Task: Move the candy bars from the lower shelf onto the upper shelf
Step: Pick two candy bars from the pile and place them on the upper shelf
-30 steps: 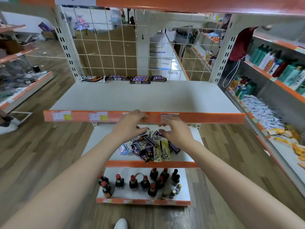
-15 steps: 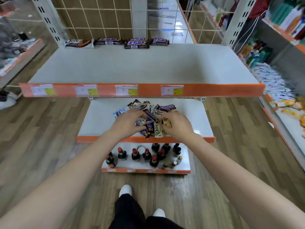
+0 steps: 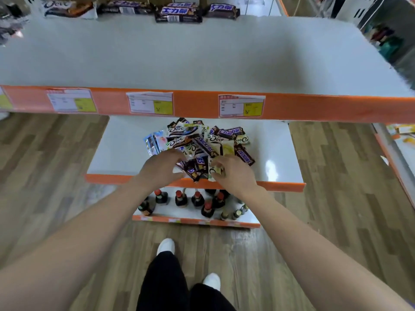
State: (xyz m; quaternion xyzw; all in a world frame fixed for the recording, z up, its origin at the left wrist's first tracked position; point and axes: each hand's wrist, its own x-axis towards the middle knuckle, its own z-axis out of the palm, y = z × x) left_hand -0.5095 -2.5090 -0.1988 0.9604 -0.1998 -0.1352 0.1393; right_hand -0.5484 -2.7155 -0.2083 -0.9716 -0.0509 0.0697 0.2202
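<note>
Candy bars, pile [image 3: 199,142]: heaped loose on the lower shelf [image 3: 116,153], at about 12 o'clock from the person, overlapping at all angles; most of the stock is here.
Candy bars, placed [image 3: 177,13]: four or so wrappers lined along the back edge of the upper shelf [image 3: 202,55], at 12 o'clock beyond the pile.
Progress: judged early; a few bars are up, the heap remains.
Appearance: glossy crinkled wrappers, dark brown, white and purple; likely slippery and apt to slide off one another.
Left hand [image 3: 160,168]: at the pile's 7 o'clock edge, fingers curled into the wrappers; what it grips cannot be told.
Right hand [image 3: 234,170]: at the 5 o'clock edge, fingers pinching a pale wrapper [image 3: 216,169].
Bottles [image 3: 193,200]: red-capped, on the bottom shelf below.
</note>
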